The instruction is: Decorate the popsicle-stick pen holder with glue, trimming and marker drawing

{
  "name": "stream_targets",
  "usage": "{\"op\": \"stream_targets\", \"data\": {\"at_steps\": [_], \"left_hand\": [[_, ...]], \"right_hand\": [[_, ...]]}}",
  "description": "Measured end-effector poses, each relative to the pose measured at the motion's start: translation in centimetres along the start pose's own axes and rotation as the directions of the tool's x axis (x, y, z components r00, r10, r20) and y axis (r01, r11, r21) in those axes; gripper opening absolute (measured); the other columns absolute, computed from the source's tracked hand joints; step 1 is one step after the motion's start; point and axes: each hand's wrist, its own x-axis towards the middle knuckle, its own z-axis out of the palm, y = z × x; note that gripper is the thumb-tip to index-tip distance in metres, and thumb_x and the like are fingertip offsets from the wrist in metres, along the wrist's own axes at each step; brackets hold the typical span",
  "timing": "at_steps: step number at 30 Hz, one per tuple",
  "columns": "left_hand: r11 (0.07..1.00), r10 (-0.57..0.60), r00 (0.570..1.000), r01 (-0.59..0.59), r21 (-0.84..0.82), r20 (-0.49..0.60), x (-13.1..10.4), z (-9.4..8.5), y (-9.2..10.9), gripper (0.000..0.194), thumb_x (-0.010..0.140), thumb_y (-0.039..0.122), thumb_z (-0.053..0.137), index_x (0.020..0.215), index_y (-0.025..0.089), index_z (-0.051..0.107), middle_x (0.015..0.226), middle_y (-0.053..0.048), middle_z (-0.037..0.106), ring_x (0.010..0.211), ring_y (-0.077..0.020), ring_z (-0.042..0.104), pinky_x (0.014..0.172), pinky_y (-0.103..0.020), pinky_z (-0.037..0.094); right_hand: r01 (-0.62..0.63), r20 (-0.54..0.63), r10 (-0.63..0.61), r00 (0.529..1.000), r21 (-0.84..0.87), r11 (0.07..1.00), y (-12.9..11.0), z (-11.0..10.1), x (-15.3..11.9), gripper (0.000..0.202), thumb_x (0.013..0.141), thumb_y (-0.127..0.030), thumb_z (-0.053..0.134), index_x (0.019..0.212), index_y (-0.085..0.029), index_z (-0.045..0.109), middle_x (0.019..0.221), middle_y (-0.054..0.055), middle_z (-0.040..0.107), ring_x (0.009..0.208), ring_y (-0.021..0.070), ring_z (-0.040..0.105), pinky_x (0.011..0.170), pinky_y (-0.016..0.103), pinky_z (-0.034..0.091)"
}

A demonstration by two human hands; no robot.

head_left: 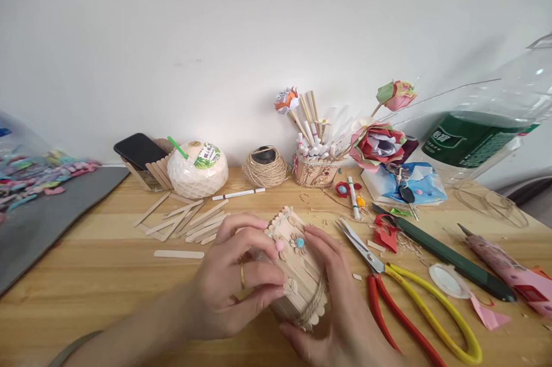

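A small box made of craft sticks point(304, 275) is tilted between my two hands, low in the middle of the view. Its face carries wooden petals with a pink pompom point(280, 245) and a blue pompom point(300, 243), and twine point(317, 301) runs round its near end. My right hand point(334, 292) is wrapped round the box's right side, thumb below it. My left hand point(244, 275), with a ring on one finger, is bent over the left side; its thumb and a fingertip close at a small wooden piece point(292, 286) on the face.
Loose craft sticks point(209, 220) lie behind my left hand. Red-and-yellow scissors point(379, 269) lie open at right, beside a green-handled tool point(448, 252) and a glue gun point(509, 263). Along the wall stand a phone point(140, 151), a wrapped coconut point(197, 174), twine ball point(265, 168) and pen holder point(318, 171).
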Motion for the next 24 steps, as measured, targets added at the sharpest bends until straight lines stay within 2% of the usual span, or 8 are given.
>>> {"op": "stream_targets", "data": {"at_steps": [8,14,19,24], "left_hand": [[0.975,-0.025,1.000,0.023,-0.221,-0.006,0.2,0.3,0.2,0.016,0.079,0.007,0.055,0.084,0.022,0.062,0.087,-0.005,0.057,0.092,-0.0210,0.054,0.082,-0.037,0.047],[0.956,-0.053,0.999,0.054,-0.289,0.013,0.4,0.3,0.3,0.020,0.074,0.003,0.057,0.084,0.020,0.062,0.089,-0.005,0.055,0.092,-0.0203,0.054,0.081,-0.036,0.047],[0.950,-0.050,0.999,0.053,-0.308,0.019,0.2,0.8,-0.1,0.019,0.074,0.000,0.057,0.083,0.016,0.061,0.082,-0.005,0.056,0.088,-0.0194,0.054,0.080,-0.034,0.047],[0.929,-0.091,0.996,0.086,-0.359,0.003,0.0,1.2,-0.5,0.007,0.080,0.010,0.061,0.086,0.015,0.061,0.086,-0.006,0.056,0.088,-0.0191,0.056,0.080,-0.034,0.048]], "right_hand": [[0.023,-0.015,-0.023,1.000,0.003,1.000,0.0,0.1,0.3,0.083,0.061,-0.018,0.066,0.132,-0.014,0.022,0.132,0.018,0.032,0.127,0.0327,0.033,0.102,0.047,0.037],[0.019,-0.004,-0.019,1.000,0.003,1.000,0.0,0.1,0.3,0.084,0.061,-0.018,0.066,0.132,-0.013,0.021,0.132,0.019,0.031,0.127,0.0329,0.032,0.103,0.047,0.037],[0.045,-0.113,-0.052,0.992,-0.066,0.997,0.3,0.2,-0.1,0.077,0.067,-0.019,0.067,0.131,-0.016,0.024,0.132,0.017,0.030,0.127,0.0319,0.032,0.102,0.047,0.038],[0.078,-0.173,-0.089,0.981,-0.068,0.995,0.6,-0.1,-0.1,0.077,0.066,-0.025,0.072,0.129,-0.015,0.028,0.127,0.016,0.035,0.123,0.0309,0.036,0.096,0.043,0.044]]}}
